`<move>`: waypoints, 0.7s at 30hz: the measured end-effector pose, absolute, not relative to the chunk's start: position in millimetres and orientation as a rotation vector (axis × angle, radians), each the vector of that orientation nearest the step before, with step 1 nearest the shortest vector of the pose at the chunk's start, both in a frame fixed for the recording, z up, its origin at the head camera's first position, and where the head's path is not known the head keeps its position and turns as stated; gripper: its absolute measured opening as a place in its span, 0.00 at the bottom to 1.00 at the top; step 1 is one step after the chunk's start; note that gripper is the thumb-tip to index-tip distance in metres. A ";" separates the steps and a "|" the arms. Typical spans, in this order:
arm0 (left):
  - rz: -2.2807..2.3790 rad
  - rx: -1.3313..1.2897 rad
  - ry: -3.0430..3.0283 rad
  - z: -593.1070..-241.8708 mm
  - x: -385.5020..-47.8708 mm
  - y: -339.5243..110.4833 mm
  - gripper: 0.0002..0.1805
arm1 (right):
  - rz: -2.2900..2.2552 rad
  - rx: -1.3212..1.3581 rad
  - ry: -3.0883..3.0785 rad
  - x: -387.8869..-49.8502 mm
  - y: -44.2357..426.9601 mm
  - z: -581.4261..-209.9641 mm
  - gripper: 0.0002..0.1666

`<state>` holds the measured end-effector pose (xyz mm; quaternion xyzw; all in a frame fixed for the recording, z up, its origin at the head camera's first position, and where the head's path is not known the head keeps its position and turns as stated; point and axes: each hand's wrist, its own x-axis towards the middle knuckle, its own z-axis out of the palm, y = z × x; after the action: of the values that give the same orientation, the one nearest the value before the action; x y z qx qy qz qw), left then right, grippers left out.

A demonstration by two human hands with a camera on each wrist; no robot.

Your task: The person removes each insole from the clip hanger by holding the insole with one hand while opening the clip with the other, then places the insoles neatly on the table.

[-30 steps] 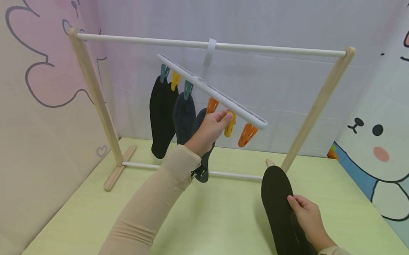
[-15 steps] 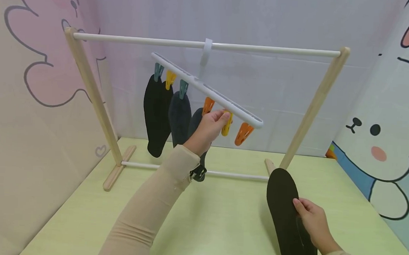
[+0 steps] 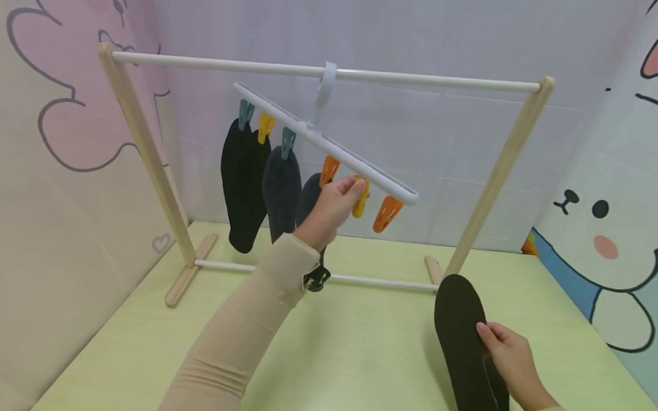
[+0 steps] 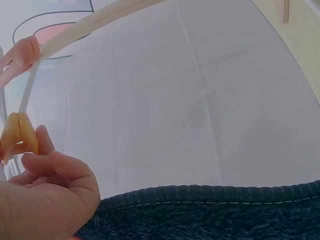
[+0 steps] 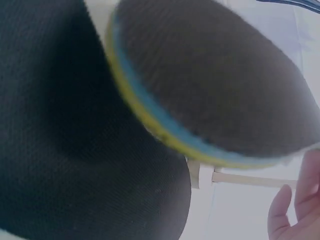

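Note:
My left hand pinches a yellow clothespin on a white hanger, which tilts down to the right. In the left wrist view the same yellow clothespin sits at the fingertips. Between thumb and fingers, my right hand grips two black insoles low at the right. One insole shows a blue and yellow edge in the right wrist view; the other insole lies behind it. Black insoles and dark grey insoles hang from clothespins, partly hidden by my left arm.
The hanger's hook loops over the white top bar of a wooden rack. An orange clothespin hangs at the hanger's lower end. A lower bar runs just above the pale green table.
The head view has turned slightly, so the rack and hanger appear further left. My right hand has moved a little right and down with the insoles. My left hand keeps its pinch on the clothespin.

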<state>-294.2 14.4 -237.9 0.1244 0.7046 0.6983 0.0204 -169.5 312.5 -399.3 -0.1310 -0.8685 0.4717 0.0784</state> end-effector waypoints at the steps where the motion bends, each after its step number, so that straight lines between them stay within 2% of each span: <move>1: 2.165 0.388 2.185 -238.0 -294.2 14.1 0.18 | 1.407 -0.400 -2.615 -169.2 313.4 -398.7 0.24; 21: 2.161 0.395 2.186 -235.8 -287.4 11.9 0.18 | 1.494 -0.427 -2.738 -168.0 326.1 -398.3 0.19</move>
<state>-287.4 11.9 -235.8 0.1275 0.7051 0.6972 0.0214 -168.0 326.1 -398.3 -0.1356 -0.8696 0.4747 -0.0032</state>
